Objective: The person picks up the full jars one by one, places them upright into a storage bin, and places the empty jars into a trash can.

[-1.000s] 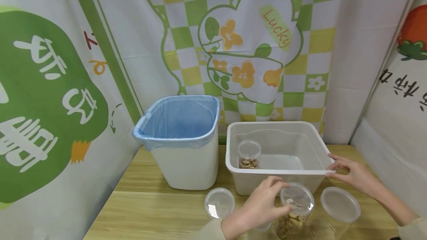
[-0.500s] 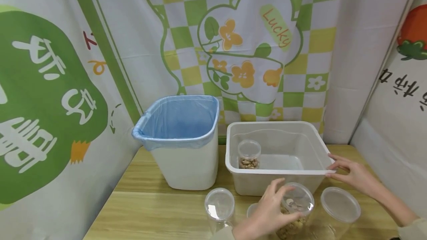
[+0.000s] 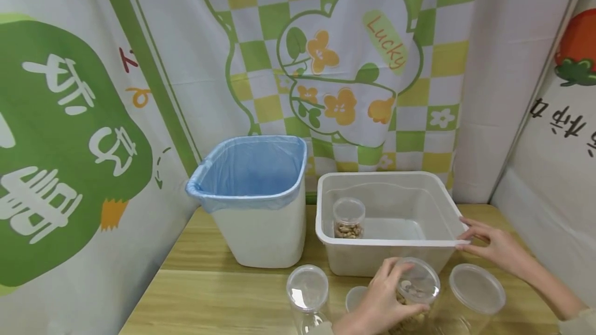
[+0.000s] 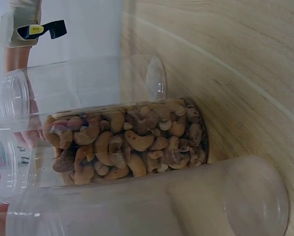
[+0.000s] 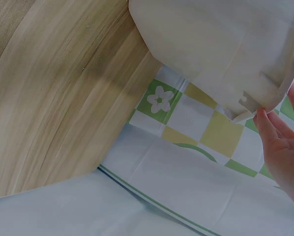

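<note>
A clear jar of cashews [image 3: 419, 289] stands on the wooden table [image 3: 209, 293] in front of the white tub [image 3: 388, 244]. My left hand [image 3: 384, 301] grips its lidded top from the left, fingers curled round it. The left wrist view shows the cashew jar [image 4: 127, 142] close up, lying between two empty clear jars [image 4: 88, 83]. My right hand [image 3: 493, 244] rests with straight fingers on the tub's front right corner; the right wrist view shows those fingers [image 5: 284, 142] beside the tub's rim [image 5: 250, 101]. A small nut jar [image 3: 348, 217] stands inside the tub.
A white bin with a blue liner [image 3: 251, 195] stands left of the tub. Empty lidded jars stand at the front: one [image 3: 307, 291] on the left, a small one [image 3: 356, 298] and a wide one [image 3: 477, 289] on the right. Printed cloth walls close in behind and at both sides.
My left hand has slid right and lower and curled round the cashew jar's top. The right hand stays on the tub's corner. The jar has not visibly moved.
</note>
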Available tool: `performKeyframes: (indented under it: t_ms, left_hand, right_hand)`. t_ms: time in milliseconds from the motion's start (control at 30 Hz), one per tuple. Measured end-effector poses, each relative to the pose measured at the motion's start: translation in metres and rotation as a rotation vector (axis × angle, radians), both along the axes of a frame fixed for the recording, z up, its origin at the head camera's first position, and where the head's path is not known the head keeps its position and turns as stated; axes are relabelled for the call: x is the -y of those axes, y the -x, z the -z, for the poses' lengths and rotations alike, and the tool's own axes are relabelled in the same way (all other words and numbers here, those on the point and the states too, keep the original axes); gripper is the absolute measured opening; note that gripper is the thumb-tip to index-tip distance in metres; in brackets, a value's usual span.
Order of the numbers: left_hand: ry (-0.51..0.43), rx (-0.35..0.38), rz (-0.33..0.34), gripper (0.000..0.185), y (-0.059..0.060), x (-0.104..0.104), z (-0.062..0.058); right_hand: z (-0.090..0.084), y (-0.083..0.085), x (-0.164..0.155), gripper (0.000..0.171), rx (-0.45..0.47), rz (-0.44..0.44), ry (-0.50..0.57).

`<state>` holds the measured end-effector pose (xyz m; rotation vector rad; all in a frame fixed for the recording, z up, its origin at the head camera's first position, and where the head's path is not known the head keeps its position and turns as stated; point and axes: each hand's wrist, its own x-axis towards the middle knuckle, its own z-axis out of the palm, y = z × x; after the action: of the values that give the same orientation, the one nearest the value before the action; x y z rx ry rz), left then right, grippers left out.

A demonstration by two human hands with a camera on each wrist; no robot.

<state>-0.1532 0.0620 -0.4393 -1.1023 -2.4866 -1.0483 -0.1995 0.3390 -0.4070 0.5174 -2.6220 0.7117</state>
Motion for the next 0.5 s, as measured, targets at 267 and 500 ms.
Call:
performKeyframes:
  t_ms: [267,500]
  left_hand:
    - [-0.064,-0.079,-0.037,0.066,0.0034,-0.0051,0.006]
    - [-0.13,-0.101,-0.04,0.063,0.006,-0.0065,0.009]
  right_hand:
    - [0.0,0.0003,-0.0005,0.014,0.001,-0.014,0.015]
    - [0.0005,-0.0003,-0.0007,0.014,0.013,-0.007,0.011]
